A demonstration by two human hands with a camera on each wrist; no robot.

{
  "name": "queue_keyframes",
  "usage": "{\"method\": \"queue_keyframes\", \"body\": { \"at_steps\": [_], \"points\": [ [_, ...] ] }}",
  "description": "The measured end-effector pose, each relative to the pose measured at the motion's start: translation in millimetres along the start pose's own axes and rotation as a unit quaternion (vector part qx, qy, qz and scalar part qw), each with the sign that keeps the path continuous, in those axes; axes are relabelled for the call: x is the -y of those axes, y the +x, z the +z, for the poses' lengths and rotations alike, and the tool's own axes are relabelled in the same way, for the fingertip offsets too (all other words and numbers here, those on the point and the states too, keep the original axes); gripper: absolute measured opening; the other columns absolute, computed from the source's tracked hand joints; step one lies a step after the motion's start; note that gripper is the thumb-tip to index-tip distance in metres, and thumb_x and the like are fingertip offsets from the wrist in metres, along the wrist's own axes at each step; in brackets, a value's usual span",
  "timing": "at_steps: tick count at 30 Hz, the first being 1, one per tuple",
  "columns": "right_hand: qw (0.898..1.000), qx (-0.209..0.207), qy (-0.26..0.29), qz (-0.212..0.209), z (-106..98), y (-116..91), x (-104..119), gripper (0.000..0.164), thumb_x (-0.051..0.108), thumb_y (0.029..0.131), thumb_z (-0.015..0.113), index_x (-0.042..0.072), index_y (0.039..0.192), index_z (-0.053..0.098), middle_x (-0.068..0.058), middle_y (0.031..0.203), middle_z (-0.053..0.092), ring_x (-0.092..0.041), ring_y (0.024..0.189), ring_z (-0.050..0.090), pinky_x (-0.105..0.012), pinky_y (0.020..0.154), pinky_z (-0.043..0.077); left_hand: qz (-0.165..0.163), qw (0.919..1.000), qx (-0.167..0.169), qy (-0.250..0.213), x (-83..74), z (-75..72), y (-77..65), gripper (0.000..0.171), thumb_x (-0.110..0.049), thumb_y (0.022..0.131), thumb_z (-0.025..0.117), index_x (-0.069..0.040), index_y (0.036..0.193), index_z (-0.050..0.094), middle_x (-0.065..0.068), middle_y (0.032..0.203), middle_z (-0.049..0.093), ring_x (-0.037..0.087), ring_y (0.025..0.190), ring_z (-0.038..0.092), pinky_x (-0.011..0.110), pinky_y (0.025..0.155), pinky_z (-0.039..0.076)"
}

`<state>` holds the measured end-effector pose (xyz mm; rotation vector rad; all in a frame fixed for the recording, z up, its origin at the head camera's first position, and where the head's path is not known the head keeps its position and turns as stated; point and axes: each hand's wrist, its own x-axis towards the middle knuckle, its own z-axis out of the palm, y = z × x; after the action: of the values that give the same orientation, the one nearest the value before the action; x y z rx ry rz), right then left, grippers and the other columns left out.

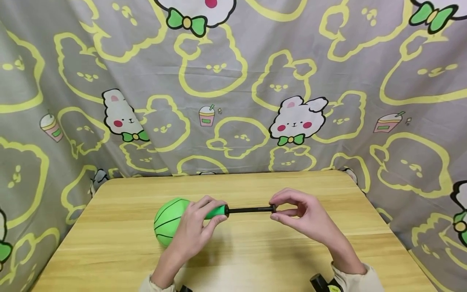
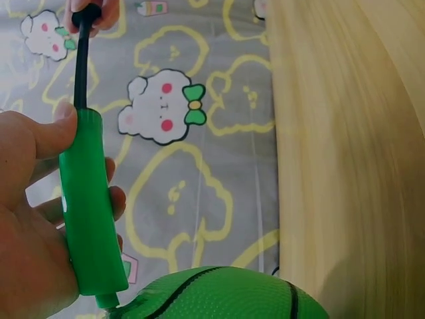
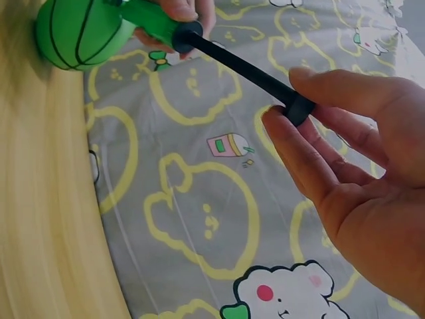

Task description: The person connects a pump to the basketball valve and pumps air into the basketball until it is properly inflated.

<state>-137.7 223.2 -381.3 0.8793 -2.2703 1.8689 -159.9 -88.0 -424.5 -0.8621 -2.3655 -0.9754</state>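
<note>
A small hand pump [image 2: 89, 206] with a green barrel joins a green ball [image 1: 168, 221] at its far end. My left hand [image 1: 195, 227] grips the barrel, thumb along one side and fingers behind it. The black plunger rod [image 1: 249, 209] is drawn well out of the barrel toward the right. At its end my right hand [image 1: 304, 213] pinches the black knob [image 3: 299, 109] between thumb and fingertips. Black lines cross the ball like a basketball's, and its surface looks dented beside the pump in the head view.
Pump and ball are over a light wooden table [image 1: 292, 259]. Behind the table and along its sides hangs a grey curtain [image 1: 233, 109] printed with yellow outlines and white rabbits. Black devices [image 1: 321, 282] sit at both wrists by the pale sleeves.
</note>
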Motion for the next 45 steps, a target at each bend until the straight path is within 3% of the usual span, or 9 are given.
{"method": "queue_keyframes", "body": {
  "at_steps": [5, 15, 30, 34, 45],
  "points": [
    [1.0, -0.002, -0.012, -0.008, -8, 0, 1, 0.03, -0.007, 0.085, 0.079, 0.007, 0.111, 0.071, -0.014, 0.113, 0.066, -0.023, 0.104, 0.068, -0.043, 0.08, 0.059, 0.007, 0.9999, 0.011, -0.006, 0.5, 2.1, 7.7, 0.028, -0.031, 0.096, 0.073, -0.018, 0.12, 0.073, -0.012, 0.105, 0.066, 0.005, 0.094, 0.062, 0.033, 0.08, 0.043],
    [0.999, -0.015, -0.026, -0.032, -6, 12, 1, 0.03, -0.01, 0.084, 0.078, 0.002, 0.111, 0.073, -0.02, 0.11, 0.067, -0.024, 0.102, 0.069, -0.041, 0.078, 0.06, 0.009, 1.0, -0.001, 0.005, 3.8, -2.2, 16.5, 0.027, -0.029, 0.095, 0.075, -0.016, 0.119, 0.074, -0.009, 0.104, 0.067, 0.009, 0.091, 0.064, 0.033, 0.079, 0.042],
    [0.999, -0.048, 0.002, -0.022, 29, 18, -10, 0.03, -0.008, 0.082, 0.081, 0.003, 0.109, 0.077, -0.022, 0.105, 0.07, -0.026, 0.098, 0.072, -0.039, 0.076, 0.06, 0.015, 0.9997, -0.014, 0.013, -2.9, 2.9, 9.0, 0.024, -0.026, 0.093, 0.077, -0.018, 0.115, 0.074, -0.009, 0.103, 0.067, 0.007, 0.091, 0.064, 0.034, 0.077, 0.04],
    [0.998, -0.053, 0.007, -0.02, 39, 17, -14, 0.028, -0.006, 0.082, 0.081, 0.004, 0.108, 0.077, -0.024, 0.105, 0.07, -0.027, 0.099, 0.072, -0.039, 0.077, 0.06, 0.016, 0.9997, -0.008, 0.016, -6.0, 4.3, 5.9, 0.023, -0.026, 0.093, 0.077, -0.019, 0.114, 0.074, -0.009, 0.103, 0.067, 0.006, 0.09, 0.064, 0.033, 0.077, 0.039],
    [0.998, -0.069, 0.007, -0.002, 63, 11, -24, 0.028, -0.002, 0.082, 0.083, 0.006, 0.109, 0.079, -0.016, 0.104, 0.073, -0.025, 0.097, 0.073, -0.037, 0.076, 0.06, 0.007, 0.9996, 0.015, 0.024, -14.3, 13.3, -0.4, 0.025, -0.029, 0.093, 0.076, -0.018, 0.115, 0.075, -0.009, 0.103, 0.066, 0.005, 0.089, 0.063, 0.033, 0.079, 0.04]
  ]
}}
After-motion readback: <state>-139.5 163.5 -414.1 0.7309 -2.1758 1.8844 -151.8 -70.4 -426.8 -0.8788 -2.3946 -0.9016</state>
